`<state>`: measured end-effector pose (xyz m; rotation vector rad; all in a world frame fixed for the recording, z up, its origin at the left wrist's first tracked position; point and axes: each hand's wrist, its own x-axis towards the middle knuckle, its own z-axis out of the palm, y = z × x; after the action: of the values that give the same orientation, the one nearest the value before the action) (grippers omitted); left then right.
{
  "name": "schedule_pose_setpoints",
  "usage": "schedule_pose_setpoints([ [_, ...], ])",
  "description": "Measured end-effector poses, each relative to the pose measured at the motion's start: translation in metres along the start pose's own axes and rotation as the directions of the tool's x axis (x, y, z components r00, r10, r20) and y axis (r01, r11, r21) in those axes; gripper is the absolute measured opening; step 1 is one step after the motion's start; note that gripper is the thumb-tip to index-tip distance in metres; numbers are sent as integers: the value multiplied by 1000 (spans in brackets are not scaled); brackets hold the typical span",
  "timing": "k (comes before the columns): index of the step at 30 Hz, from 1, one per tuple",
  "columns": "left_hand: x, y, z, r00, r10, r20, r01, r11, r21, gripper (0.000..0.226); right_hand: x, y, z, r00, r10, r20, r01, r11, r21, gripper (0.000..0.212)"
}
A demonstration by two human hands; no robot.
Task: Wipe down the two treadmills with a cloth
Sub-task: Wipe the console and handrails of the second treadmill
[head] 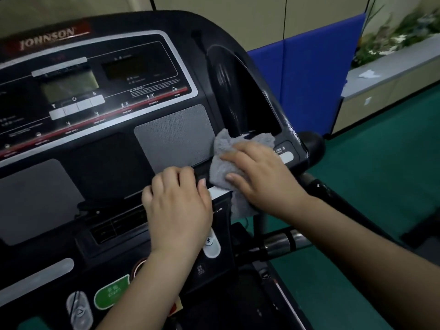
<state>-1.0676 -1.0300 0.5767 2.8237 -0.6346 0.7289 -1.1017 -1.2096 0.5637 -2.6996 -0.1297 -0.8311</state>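
Observation:
A black treadmill console (107, 151) with a red brand strip and dark screens fills the left and middle of the head view. A grey fluffy cloth (222, 160) lies on the console's right side, just below the deep cup holder (238, 96). My right hand (259, 172) presses flat on the cloth, fingers spread, thumb along its lower edge. My left hand (177, 203) rests on the console's lower ledge beside the cloth, fingers curled over the edge. No second treadmill is in view.
A green start button (112, 294) and grey oval keys sit on the lower console. The right handrail (338, 198) and a metal crossbar (283, 241) run under my right arm. Beyond are green floor (381, 186), a blue partition (314, 79) and a grey counter with plants (392, 67).

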Motion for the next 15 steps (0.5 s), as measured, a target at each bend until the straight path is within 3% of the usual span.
schedule_pose_setpoints([
  [5,-2,2,2,999,-22,-29,22,1000,-14,29,16,50,-24,990,126,-64,-121,990,66,37],
  [7,-1,3,1,999,-34,-26,33,999,-19,29,39,57,-32,949,278,-149,-239,943,232,31],
  [9,0,4,0,999,-44,-23,44,999,-23,29,74,56,-43,877,382,-291,-267,891,366,33],
  [11,1,4,-1,998,-52,-25,51,998,-24,29,116,52,-49,853,390,-347,-227,876,426,40],
  [12,1,4,-1,998,-53,-28,53,998,-22,29,137,50,-47,873,368,-319,-212,877,430,44],
  [15,0,3,0,998,-52,-36,51,998,-20,30,172,48,-21,951,244,-191,-205,958,201,53],
])
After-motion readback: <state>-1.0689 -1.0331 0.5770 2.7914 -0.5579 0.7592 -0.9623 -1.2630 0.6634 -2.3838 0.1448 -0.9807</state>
